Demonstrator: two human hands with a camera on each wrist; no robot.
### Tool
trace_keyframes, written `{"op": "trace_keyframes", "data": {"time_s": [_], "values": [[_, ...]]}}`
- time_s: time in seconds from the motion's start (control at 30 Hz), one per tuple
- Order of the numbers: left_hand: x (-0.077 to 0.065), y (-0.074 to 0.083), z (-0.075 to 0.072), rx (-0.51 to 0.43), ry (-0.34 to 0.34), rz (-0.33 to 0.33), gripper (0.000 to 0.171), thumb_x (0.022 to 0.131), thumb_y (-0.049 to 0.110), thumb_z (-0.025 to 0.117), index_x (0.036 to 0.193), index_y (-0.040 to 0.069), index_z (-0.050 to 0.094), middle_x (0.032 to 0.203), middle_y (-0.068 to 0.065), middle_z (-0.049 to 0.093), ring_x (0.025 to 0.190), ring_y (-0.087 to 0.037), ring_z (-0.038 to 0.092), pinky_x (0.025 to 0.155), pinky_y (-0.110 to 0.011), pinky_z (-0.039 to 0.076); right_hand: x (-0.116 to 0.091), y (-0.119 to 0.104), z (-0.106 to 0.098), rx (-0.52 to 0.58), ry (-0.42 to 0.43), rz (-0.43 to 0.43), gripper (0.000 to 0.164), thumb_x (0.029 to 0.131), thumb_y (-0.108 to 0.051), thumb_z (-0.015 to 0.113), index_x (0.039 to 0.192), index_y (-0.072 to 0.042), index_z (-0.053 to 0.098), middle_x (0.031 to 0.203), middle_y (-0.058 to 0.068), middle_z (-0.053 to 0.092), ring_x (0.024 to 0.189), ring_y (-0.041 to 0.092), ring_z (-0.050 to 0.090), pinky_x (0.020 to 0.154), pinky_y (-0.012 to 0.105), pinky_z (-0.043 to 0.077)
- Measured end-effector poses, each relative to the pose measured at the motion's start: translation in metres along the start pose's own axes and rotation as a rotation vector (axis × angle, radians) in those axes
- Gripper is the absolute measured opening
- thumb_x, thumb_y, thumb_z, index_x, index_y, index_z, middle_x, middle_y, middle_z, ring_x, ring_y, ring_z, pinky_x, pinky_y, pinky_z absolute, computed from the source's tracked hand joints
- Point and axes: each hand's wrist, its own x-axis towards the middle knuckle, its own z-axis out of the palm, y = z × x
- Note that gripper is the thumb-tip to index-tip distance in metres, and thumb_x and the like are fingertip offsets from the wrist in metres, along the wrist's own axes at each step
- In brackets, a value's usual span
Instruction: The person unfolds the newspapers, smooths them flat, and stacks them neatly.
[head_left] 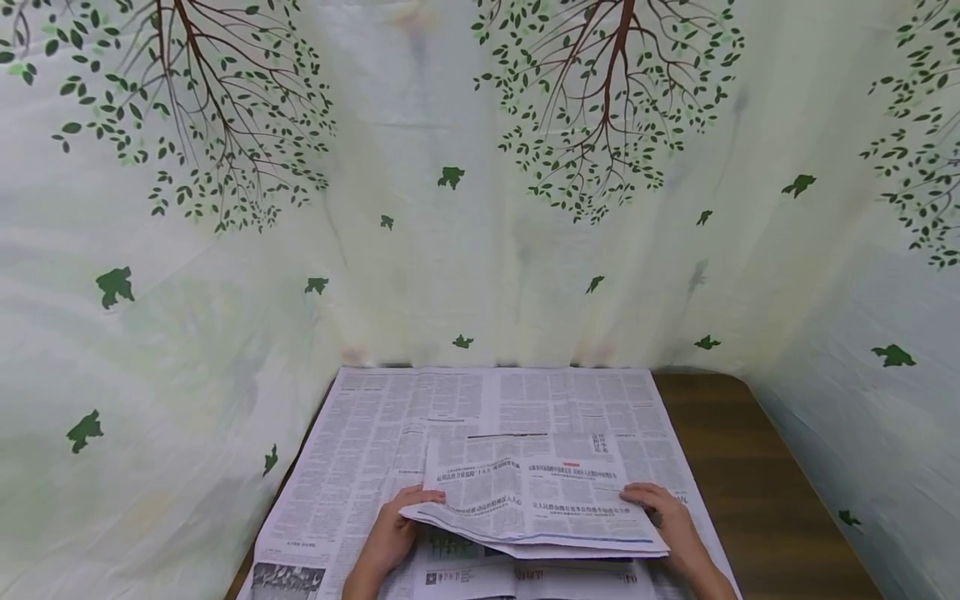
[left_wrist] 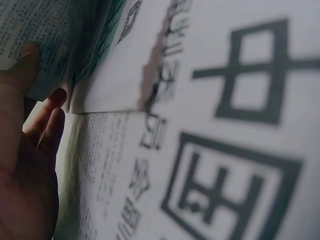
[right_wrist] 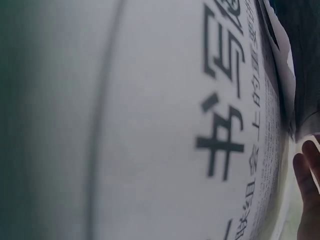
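A folded newspaper (head_left: 525, 508) is held between both hands in the head view, its near edge raised and the layers slightly parted. My left hand (head_left: 393, 527) grips its left edge. In the left wrist view the thumb (left_wrist: 31, 62) lies on top of the folded newspaper (left_wrist: 42, 37) and the other fingers are below. My right hand (head_left: 671, 527) holds the right edge, with thumb over the top. Only fingertips (right_wrist: 302, 170) show in the right wrist view, beneath the paper. Under the held newspaper lies more printed paper (head_left: 465, 581) with a green picture, partly hidden.
A large newspaper sheet (head_left: 360, 458) is spread over the brown wooden table (head_left: 750, 483), whose bare wood shows on the right. Behind and on both sides hangs a pale curtain (head_left: 525, 292) printed with trees and green leaves, close against the table's back edge.
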Motion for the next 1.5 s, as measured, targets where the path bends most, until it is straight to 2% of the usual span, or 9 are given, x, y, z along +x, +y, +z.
{"op": "trace_keyframes", "data": {"time_s": [0.2, 0.33, 0.5, 0.67, 0.8, 0.93, 1.1, 1.27, 1.5], "values": [[0.001, 0.0, 0.0, -0.021, 0.012, -0.031, 0.027, 0.088, 0.012, 0.072, 0.108, 0.029, 0.079, 0.115, 0.015, 0.076, 0.124, -0.031, 0.064, 0.109, -0.009, 0.033, 0.0, 0.001, -0.001, 0.01, 0.074, -0.051, 0.037, 0.068, 0.01, 0.08, 0.1, -0.008, 0.08, 0.103, 0.01, 0.076, 0.1, 0.02, 0.068, 0.098, 0.001, 0.034], [0.002, 0.001, -0.002, -0.031, 0.047, 0.001, 0.027, 0.088, 0.009, 0.072, 0.109, 0.025, 0.078, 0.117, 0.01, 0.076, 0.128, -0.037, 0.061, 0.113, -0.009, 0.028, 0.001, -0.003, -0.003, 0.001, 0.087, -0.041, 0.04, 0.066, 0.008, 0.082, 0.102, -0.01, 0.08, 0.103, 0.007, 0.077, 0.1, 0.016, 0.068, 0.097, 0.001, 0.035], [0.003, 0.007, -0.004, -0.031, 0.058, -0.077, 0.029, 0.09, 0.009, 0.07, 0.111, 0.029, 0.078, 0.119, 0.013, 0.075, 0.138, -0.038, 0.053, 0.111, -0.004, 0.027, 0.004, -0.004, -0.006, -0.004, 0.126, -0.056, 0.042, 0.069, 0.01, 0.081, 0.104, -0.013, 0.08, 0.101, 0.005, 0.076, 0.099, 0.005, 0.066, 0.092, 0.002, 0.039], [0.01, 0.014, -0.01, 0.014, 0.052, -0.044, 0.028, 0.094, 0.006, 0.068, 0.11, 0.026, 0.078, 0.119, 0.006, 0.077, 0.133, -0.035, 0.059, 0.113, -0.013, 0.036, 0.011, -0.007, -0.007, -0.014, 0.147, -0.055, 0.044, 0.07, 0.011, 0.08, 0.107, -0.013, 0.079, 0.104, 0.011, 0.076, 0.102, 0.001, 0.064, 0.092, 0.002, 0.039], [0.016, 0.019, -0.016, 0.022, 0.048, -0.002, 0.024, 0.096, 0.007, 0.066, 0.109, 0.023, 0.078, 0.12, -0.002, 0.076, 0.129, -0.036, 0.063, 0.107, -0.029, 0.05, 0.017, -0.01, -0.008, -0.021, 0.121, -0.052, 0.043, 0.072, 0.007, 0.08, 0.11, -0.011, 0.077, 0.109, 0.012, 0.075, 0.103, 0.006, 0.064, 0.087, 0.004, 0.041], [0.021, 0.024, -0.021, -0.014, 0.026, -0.053, 0.025, 0.098, 0.009, 0.066, 0.106, 0.029, 0.078, 0.12, 0.0, 0.076, 0.13, -0.031, 0.063, 0.103, -0.043, 0.054, 0.024, -0.01, -0.008, -0.025, 0.078, -0.066, 0.041, 0.073, 0.004, 0.081, 0.112, -0.008, 0.076, 0.113, 0.015, 0.074, 0.104, 0.013, 0.063, 0.076, 0.011, 0.045], [0.025, 0.03, -0.023, -0.05, 0.004, -0.167, 0.025, 0.097, 0.013, 0.066, 0.105, 0.033, 0.077, 0.12, 0.004, 0.076, 0.125, -0.02, 0.067, 0.105, -0.042, 0.054, 0.027, -0.01, -0.008, -0.009, 0.085, -0.038, 0.038, 0.073, 0.012, 0.078, 0.107, -0.007, 0.078, 0.108, 0.013, 0.075, 0.101, 0.014, 0.068, 0.083, 0.006, 0.044], [0.03, 0.039, -0.025, -0.008, 0.039, -0.225, 0.018, 0.097, 0.024, 0.07, 0.113, 0.029, 0.078, 0.118, 0.009, 0.077, 0.116, -0.015, 0.071, 0.103, -0.044, 0.054, 0.027, -0.008, -0.007, -0.053, 0.09, 0.08, 0.035, 0.076, 0.011, 0.081, 0.1, -0.015, 0.08, 0.098, 0.004, 0.077, 0.082, -0.001, 0.064, 0.069, 0.012, 0.049], [0.038, 0.05, -0.028, 0.01, 0.108, -0.219, 0.012, 0.094, 0.032, 0.074, 0.105, 0.033, 0.078, 0.101, 0.015, 0.078, 0.097, -0.008, 0.074, 0.087, -0.038, 0.059, 0.025, -0.009, -0.012, -0.069, 0.071, 0.122, 0.024, 0.086, -0.004, 0.081, 0.094, -0.025, 0.073, 0.084, -0.011, 0.07, 0.067, -0.004, 0.056, 0.057, 0.02, 0.048]]}}
